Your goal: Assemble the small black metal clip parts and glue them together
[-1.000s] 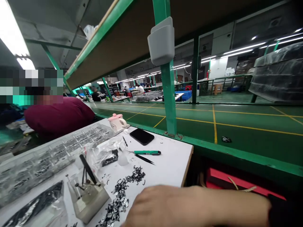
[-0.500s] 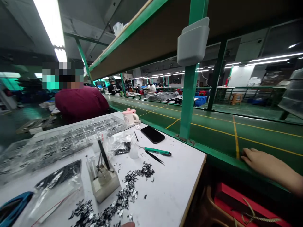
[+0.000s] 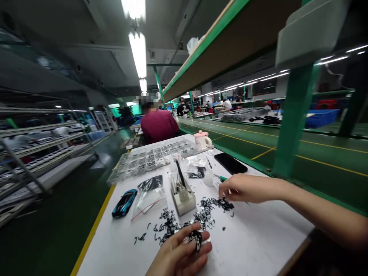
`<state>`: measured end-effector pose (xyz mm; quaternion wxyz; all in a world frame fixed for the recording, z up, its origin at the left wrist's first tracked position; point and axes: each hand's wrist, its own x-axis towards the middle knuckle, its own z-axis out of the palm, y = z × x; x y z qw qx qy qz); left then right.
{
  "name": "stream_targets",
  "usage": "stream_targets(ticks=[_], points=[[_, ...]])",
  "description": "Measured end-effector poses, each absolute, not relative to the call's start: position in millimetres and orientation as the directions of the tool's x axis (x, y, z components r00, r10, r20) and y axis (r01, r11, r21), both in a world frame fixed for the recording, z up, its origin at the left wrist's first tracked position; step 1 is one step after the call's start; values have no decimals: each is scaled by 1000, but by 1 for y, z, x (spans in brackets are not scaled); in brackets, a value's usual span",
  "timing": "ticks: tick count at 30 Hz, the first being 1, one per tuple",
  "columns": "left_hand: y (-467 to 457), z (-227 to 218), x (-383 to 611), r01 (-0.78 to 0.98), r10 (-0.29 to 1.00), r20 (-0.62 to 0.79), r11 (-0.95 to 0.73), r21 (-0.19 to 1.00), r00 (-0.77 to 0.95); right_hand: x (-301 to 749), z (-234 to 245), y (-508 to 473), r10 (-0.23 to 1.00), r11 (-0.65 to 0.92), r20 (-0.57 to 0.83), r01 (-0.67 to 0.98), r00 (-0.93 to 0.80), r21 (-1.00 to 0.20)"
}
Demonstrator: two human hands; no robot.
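My left hand (image 3: 179,255) is low at the table's near edge, fingers pinched on several small black and silver metal clips (image 3: 197,237). My right hand (image 3: 244,188) reaches in from the right and its fingertips touch the far end of the scattered pile of small clips (image 3: 201,216) on the white table (image 3: 253,245); its fingers curl down, and what they hold, if anything, is hidden. A small block stand with black tweezers upright in it (image 3: 182,195) stands just left of the right hand.
A blue toy car (image 3: 124,202) and a clear bag of parts (image 3: 149,191) lie left. Beyond are clear part trays (image 3: 155,157), a black phone (image 3: 230,163), a pink-lidded cup (image 3: 202,140) and a person in a maroon shirt (image 3: 159,124). A green post (image 3: 291,119) stands right.
The view has swung left. My right hand left the green ledge and came onto the clip pile. My left hand rose into view, pinching clips.
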<state>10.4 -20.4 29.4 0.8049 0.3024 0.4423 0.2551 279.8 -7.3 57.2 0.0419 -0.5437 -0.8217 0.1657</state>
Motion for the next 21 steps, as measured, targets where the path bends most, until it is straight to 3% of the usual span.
stream_targets(ticks=[3,5,12,21], points=[[-19,25,9,-192,699,-532,674,713,478,263,45,28,808,467,-194,805,-557,-366],[-18,21,8,-217,703,-527,676,704,477,261,31,42,795,487,-173,781,-582,-391],[-16,20,9,-237,679,-531,702,671,507,270,-2,40,863,429,-28,761,-505,-486],[-14,27,4,-235,654,-532,722,651,538,273,-10,43,868,401,-44,749,-495,-528]])
